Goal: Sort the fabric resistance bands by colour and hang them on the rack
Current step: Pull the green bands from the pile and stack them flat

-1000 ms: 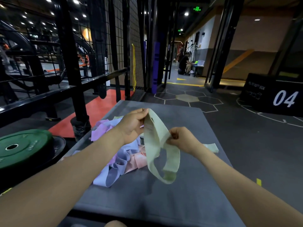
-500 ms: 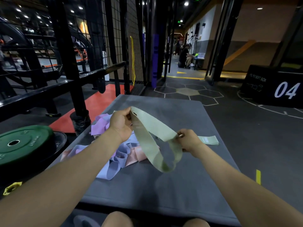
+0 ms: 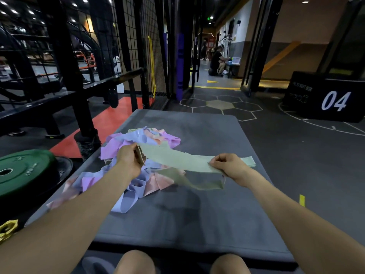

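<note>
Above the grey mat (image 3: 197, 224), both hands gripping a green band (image 3: 177, 160), left hand (image 3: 129, 160), right hand (image 3: 229, 165), fingertips hidden underneath, pile (image 3: 138, 139) partly covered.

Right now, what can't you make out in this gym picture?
- Folded green stack: head view, mostly hidden behind the right hand.
- Bands at the bottom of the pile: covered by the left hand and green band.
- Small lettering on the black box: too small.

Matt cloth green band (image 3: 177, 159); grey matt mat (image 3: 197, 214)
</note>
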Tool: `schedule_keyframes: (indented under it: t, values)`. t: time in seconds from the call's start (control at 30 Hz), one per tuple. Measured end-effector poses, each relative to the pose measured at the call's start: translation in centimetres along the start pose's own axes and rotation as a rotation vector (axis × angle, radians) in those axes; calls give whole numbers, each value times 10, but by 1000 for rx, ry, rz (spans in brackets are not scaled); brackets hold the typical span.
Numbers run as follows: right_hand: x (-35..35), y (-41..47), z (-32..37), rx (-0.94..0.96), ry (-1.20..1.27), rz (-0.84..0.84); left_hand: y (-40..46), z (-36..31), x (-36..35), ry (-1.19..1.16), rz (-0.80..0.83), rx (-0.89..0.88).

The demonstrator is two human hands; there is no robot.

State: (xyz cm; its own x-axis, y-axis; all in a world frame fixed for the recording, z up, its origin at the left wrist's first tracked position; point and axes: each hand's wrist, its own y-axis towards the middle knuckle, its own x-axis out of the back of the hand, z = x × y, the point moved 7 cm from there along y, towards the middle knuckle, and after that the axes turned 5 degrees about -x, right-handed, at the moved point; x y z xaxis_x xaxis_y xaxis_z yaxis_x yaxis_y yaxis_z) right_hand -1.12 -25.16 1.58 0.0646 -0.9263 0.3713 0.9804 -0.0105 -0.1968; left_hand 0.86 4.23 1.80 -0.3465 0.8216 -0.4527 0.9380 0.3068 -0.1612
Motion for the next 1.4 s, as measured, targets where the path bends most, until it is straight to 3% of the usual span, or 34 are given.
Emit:
schedule_keyframes:
  t: [0.3,0.37,0.43,0.57,0.63,0.73,0.83,0.9,1.03,1.17,1.33,1.4]
  values:
    - [20,-7,-6,-99,345,59,-3,27,-15,406,31,71]
    - [25,-9,-5,-97,448,63,-3,30,-24,671,72,49]
    - [29,-11,-4,-100,521,52,-4,33,-37,941,163,-45]
    - [31,-14,6,-85,634,50,-26,39,-69,1203,266,-369]
    - [30,-15,12,-88,640,41,-46,36,-87,1151,326,-530]
    - [26,-15,15,-114,629,8,-86,24,-112,1036,540,-769]
    - [20,-16,19,-121,639,-23,-115,29,-128,1290,747,-978]
    - [15,-16,23,-126,647,-27,-118,34,-131,1408,743,-1034]
    - [8,-19,31,-137,652,-12,-123,22,-138,1387,625,-1201]
    - [14,-24,34,-129,664,-11,-125,11,-143,1387,619,-1218]
    - [20,-27,43,36,57,-17,-116,-3,-145,1260,643,-1077]
    - [12,-30,50,123,33,83,-107,-7,-148,1216,627,-1017]
